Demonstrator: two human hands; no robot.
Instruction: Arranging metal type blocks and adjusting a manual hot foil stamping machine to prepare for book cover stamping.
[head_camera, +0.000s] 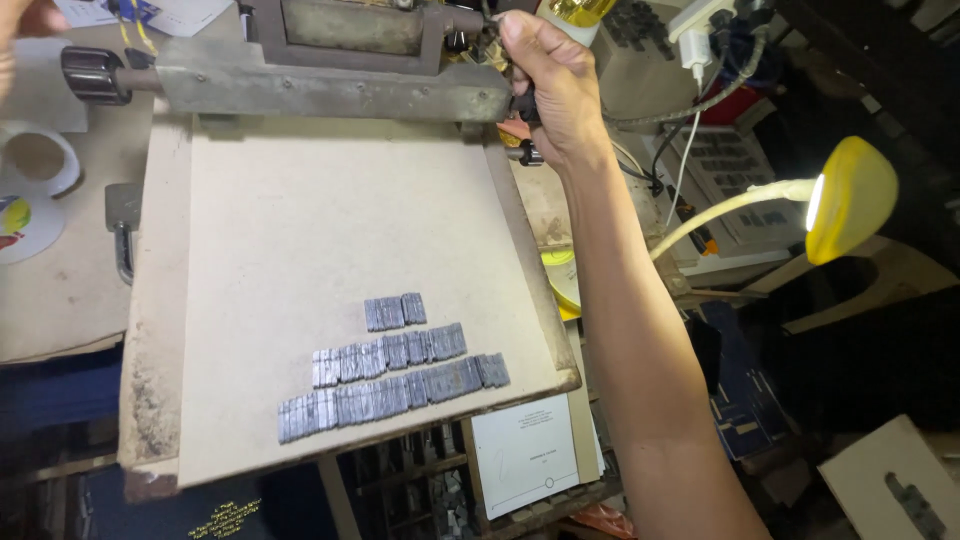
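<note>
My right hand (553, 80) reaches up to the far right end of a worn metal machine (330, 90) and grips a small black knob (524, 103) on it. A tan board (300, 230) slopes down from the machine toward me. Three rows of small grey metal type pieces (395, 375) lie near the board's lower edge. My left hand (25, 20) shows only at the top left corner, above a ribbed black handle (92, 74) on the machine's left end; whether it holds anything is hidden.
A lit yellow gooseneck lamp (848, 198) stands at the right. Cables and a white plug strip (700, 25) lie behind it. A tape roll (36, 158) and a metal clamp (122, 230) sit left of the board. White papers (525, 455) lie below.
</note>
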